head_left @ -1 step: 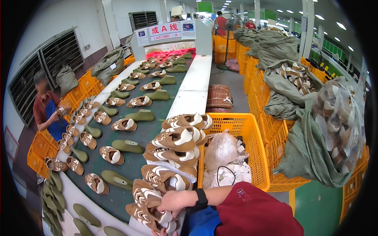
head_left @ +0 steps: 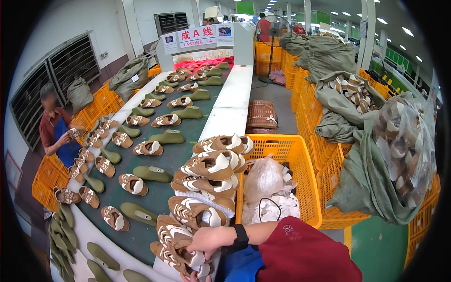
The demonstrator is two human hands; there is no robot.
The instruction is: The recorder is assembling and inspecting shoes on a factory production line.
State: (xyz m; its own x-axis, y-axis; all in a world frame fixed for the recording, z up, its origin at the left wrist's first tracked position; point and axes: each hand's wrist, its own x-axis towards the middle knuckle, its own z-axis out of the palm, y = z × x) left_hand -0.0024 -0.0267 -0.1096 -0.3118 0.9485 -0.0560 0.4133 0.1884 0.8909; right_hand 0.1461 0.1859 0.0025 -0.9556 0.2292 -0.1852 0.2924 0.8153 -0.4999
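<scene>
Brown suede sneakers with white stripes stand bunched along the conveyor's near right edge. Over the nearest sneakers (head_left: 171, 235), my right hand (head_left: 211, 242) reaches in from the right, a black band on its wrist. Its fingers are bent down into a shoe's opening and partly hidden there. At the bottom edge, just the fingertips of my left hand (head_left: 195, 277) show, against the heel of the same sneaker. Behind my right hand lies another brown sneaker (head_left: 190, 210), and beyond it a stacked pile of sneakers (head_left: 211, 167).
A green conveyor (head_left: 155, 190) carries sneakers and olive shoe lasts (head_left: 152, 174). Right of it stands a yellow crate (head_left: 307, 188) holding plastic and scraps. Stacked crates and a green sack (head_left: 361, 174) line the right. Across the belt a co-worker (head_left: 58, 127) holds a shoe.
</scene>
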